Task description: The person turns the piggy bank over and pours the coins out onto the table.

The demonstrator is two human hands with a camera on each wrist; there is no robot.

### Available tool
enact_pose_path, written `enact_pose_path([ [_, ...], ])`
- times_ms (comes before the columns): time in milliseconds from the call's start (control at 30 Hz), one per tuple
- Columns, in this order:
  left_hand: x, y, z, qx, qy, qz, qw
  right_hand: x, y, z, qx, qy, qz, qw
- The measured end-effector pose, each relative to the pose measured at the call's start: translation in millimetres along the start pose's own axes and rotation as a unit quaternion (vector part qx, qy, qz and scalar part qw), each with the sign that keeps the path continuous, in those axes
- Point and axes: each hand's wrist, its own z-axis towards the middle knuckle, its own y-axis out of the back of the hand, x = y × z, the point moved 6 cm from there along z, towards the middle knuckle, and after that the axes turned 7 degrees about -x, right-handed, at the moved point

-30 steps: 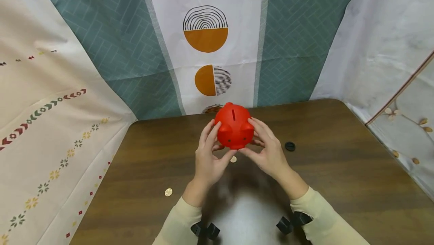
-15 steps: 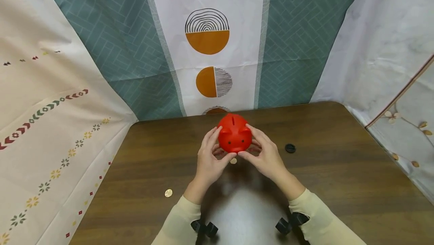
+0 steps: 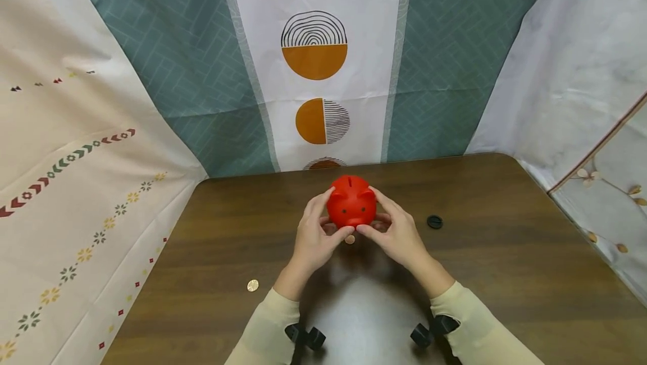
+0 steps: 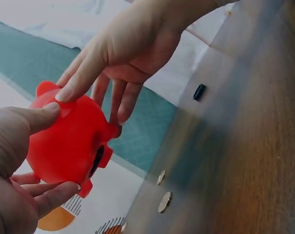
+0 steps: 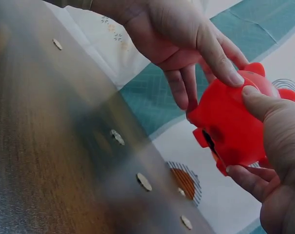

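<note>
Both hands hold a red piggy bank point(image 3: 351, 203) up off the table, its face toward me and its coin slot on top. My left hand point(image 3: 314, 237) grips one side, with the thumb near the snout. On the other side my right hand point(image 3: 396, 236) grips it likewise. From below, a dark round hole point(image 4: 97, 161) shows in the belly between the stubby feet. One gold coin point(image 3: 350, 239) lies on the table just below the thumbs in the head view. In the right wrist view, several coins point(image 5: 144, 182) lie beneath the bank.
A black round plug point(image 3: 434, 222) lies on the wooden table point(image 3: 495, 252) to the right of the hands. Another gold coin point(image 3: 253, 285) lies to the left. Patterned cloths point(image 3: 434, 73) hang behind and at both sides of the table.
The piggy bank has come down in the head view and looks smaller. It has tilted so that the face shows more and the top slot less. Both hands keep their grip.
</note>
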Motion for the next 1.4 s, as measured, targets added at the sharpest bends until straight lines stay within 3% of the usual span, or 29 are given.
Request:
enact_pose_path([
  [133, 0.8, -2.6, -0.4, 0.0, 0.0, 0.001, 1.0, -1.6, 1.1, -1.3, 0.001, -0.006, -0.008, 0.9999],
  [200, -3.3, -2.0, -0.7, -0.011, -0.02, -0.001, 0.9997, 1.6, 2.1, -0.7, -0.004, 0.014, -0.01, 0.9998],
  [267, -13.5, 0.1, -1.1, -0.032, -0.074, -0.01, 0.9967, 10.7, 5.7, -0.3, -0.027, 0.074, -0.008, 0.9969],
  [333, -28.3, 3.7, -2.9, -0.058, -0.148, -0.016, 0.9871, 23.6, 11.0, -1.2, -0.062, 0.154, -0.001, 0.986],
  [400, -38.5, 6.7, -4.2, -0.074, -0.187, -0.011, 0.9795, 32.5, 13.8, -1.9, -0.078, 0.192, 0.01, 0.9783],
  [467, -36.0, 6.5, -2.0, -0.057, -0.152, -0.011, 0.9866, 29.4, 11.1, -0.1, -0.061, 0.159, 0.018, 0.9853],
  [533, -23.6, 4.0, -0.4, -0.027, -0.079, 0.002, 0.9965, 17.8, 4.2, 1.3, -0.025, 0.085, 0.02, 0.9959],
  [600, -9.7, 1.7, -0.4, 0.001, -0.011, 0.015, 0.9998, 6.2, -1.6, 0.9, 0.005, 0.018, 0.01, 0.9998],
  [633, -5.4, 0.7, -0.8, 0.01, 0.006, 0.018, 0.9998, 1.9, -3.3, 0.2, 0.013, 0.003, -0.001, 0.9999],
  [833, -5.1, -2.1, -1.3, 0.012, 0.006, 0.018, 0.9997, 0.1, -2.1, -1.3, 0.016, -0.012, -0.009, 0.9998],
  [933, -8.9, -2.6, -1.1, -0.001, -0.013, 0.005, 0.9999, 5.5, 0.9, -1.3, 0.004, 0.014, -0.012, 0.9998],
  [1033, -25.5, 0.4, -1.3, -0.035, -0.099, -0.02, 0.9943, 23.1, 9.7, -0.6, -0.039, 0.107, -0.003, 0.9935],
  [1133, -44.0, 4.4, -3.2, -0.066, -0.194, -0.041, 0.9779, 40.4, 18.8, -1.5, -0.084, 0.199, 0.005, 0.9764],
  [1200, -49.6, 5.9, -4.2, -0.076, -0.222, -0.044, 0.9712, 45.0, 20.7, -2.0, -0.094, 0.224, 0.005, 0.97],
  [1233, -48.9, 5.9, -4.4, -0.076, -0.22, -0.043, 0.9716, 44.5, 20.4, -1.7, -0.091, 0.221, 0.007, 0.971],
  [1300, -41.8, 4.2, -3.7, -0.065, -0.181, -0.031, 0.9808, 37.6, 17.1, -0.1, -0.07, 0.178, 0.009, 0.9815],
  [1400, -20.9, -1.3, -2.6, -0.028, -0.068, -0.01, 0.9973, 18.9, 8.0, 1.1, -0.016, 0.069, 0.005, 0.9974],
])
